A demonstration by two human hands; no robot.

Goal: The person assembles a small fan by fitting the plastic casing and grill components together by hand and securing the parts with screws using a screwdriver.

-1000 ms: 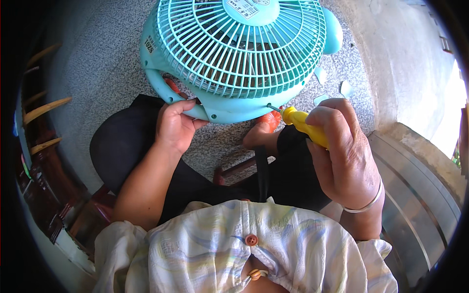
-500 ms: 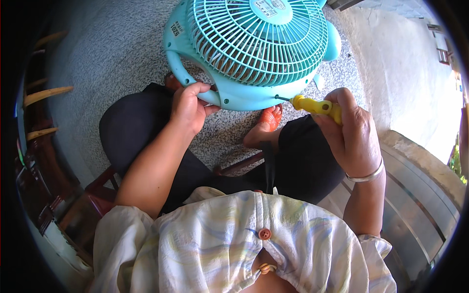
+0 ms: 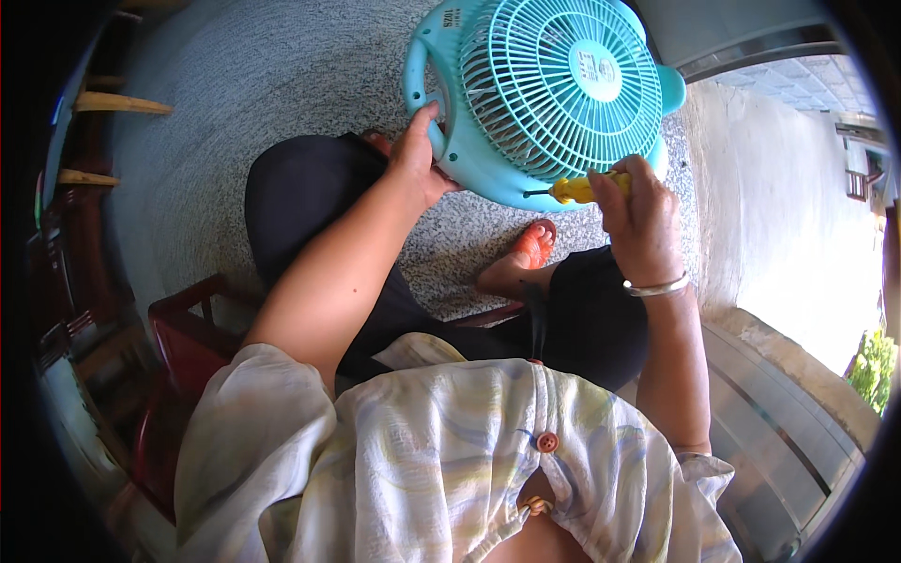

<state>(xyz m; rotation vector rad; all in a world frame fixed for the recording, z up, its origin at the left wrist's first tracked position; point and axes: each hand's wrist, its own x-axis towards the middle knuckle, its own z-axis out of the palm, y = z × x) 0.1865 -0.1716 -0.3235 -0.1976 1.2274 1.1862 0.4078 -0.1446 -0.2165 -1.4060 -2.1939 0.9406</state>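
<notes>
A turquoise electric fan (image 3: 488,174) with a round slatted grille stands tilted in front of my knees. My left hand (image 3: 418,164) is closed around the curved handle at its near left corner. In my right hand (image 3: 640,220) is a screwdriver (image 3: 574,190) with a yellow handle and a dark, thin shaft. Its tip points left, at a screw hole in the fan's near rim; whether it sits inside the hole I cannot tell. Other screw holes show along the handle.
My feet (image 3: 535,246) rest on a speckled floor (image 3: 310,94) under the fan. A dark red plastic seat (image 3: 178,347) is beneath me at the left. Wooden furniture (image 3: 122,101) lines the far left, and a pale wall (image 3: 751,188) runs along the right.
The view has shifted, so the fan appears farther right and more turned. My left hand stays on the handle, and my right hand has rotated with the screwdriver, its tip still at the rim.
</notes>
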